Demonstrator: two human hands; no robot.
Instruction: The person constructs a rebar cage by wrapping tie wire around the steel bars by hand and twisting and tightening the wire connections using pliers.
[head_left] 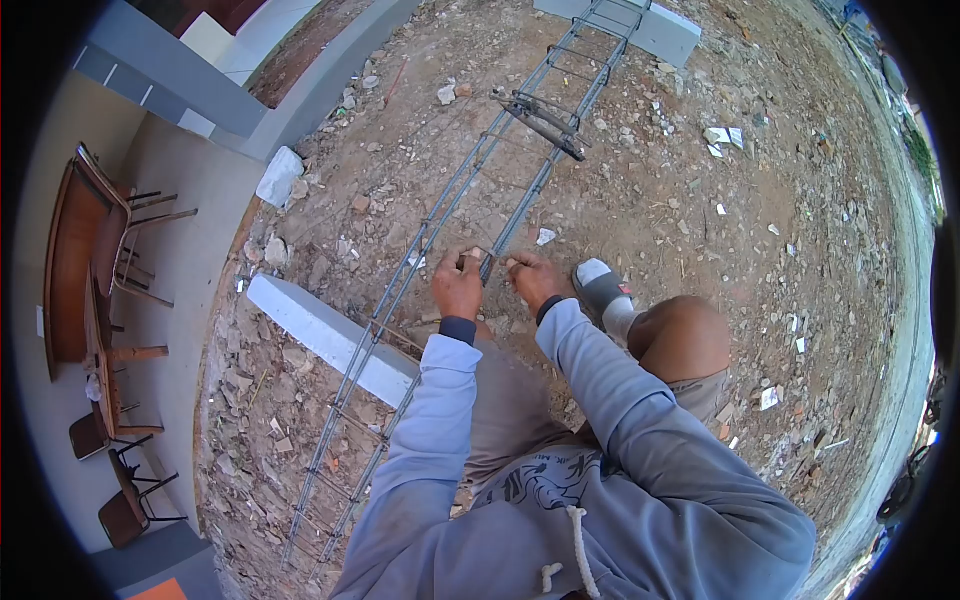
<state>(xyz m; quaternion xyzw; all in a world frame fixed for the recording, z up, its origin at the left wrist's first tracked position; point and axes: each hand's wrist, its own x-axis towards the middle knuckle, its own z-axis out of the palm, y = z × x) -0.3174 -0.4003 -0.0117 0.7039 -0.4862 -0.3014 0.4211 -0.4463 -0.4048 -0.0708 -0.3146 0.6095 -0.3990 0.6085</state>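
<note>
A long rebar cage (430, 230) of thin steel bars and stirrups runs from the top of the view down to the lower left. My left hand (458, 287) is closed in a pinch beside the cage's right-hand bars, at a stirrup. Across from it, my right hand (535, 278) is also pinched closed, its fingertips close to the same bars. Whatever lies between the fingers of either hand is too small to make out. Farther up, a dark metal tool with long handles (545, 125), perhaps pincers, rests across the cage among thin wires.
Pale blocks (325, 335) (660, 35) support the cage above rubble-strewn soil (700, 200). A white stone (281, 177) lies near the paved edge. Chairs (125, 500) and a wooden table (70, 270) stand at the left. My sandalled foot (603, 285) is right of my hands.
</note>
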